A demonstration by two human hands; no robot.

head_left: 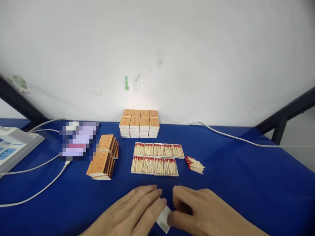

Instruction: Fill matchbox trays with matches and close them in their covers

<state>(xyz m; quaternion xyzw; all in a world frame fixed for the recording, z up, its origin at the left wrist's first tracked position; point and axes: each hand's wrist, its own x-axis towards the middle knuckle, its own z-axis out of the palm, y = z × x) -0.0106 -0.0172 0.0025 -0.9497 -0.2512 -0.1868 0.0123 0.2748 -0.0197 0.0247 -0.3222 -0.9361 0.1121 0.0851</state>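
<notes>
Low in the head view, a small white matchbox tray (162,220) lies tilted between my hands, partly covered by fingers. My left hand (137,209) reaches over it from the left, thumb and fingers against its far and left sides. On the other side, my right hand (194,206) is curled, its thumb at the tray's right edge. Just beyond my fingers, two rows of open matchbox trays (155,166) stand packed with red-tipped matches. A loose heap of matches (195,164) lies to their right.
Orange matchbox sleeves (101,163) are stacked on the left. A block of matchboxes (139,124) stands by the white wall. Further left are a blurred phone-like object (80,139), white cables (46,190) and a power strip (21,147). Another cable (231,139) crosses the blue table (246,177).
</notes>
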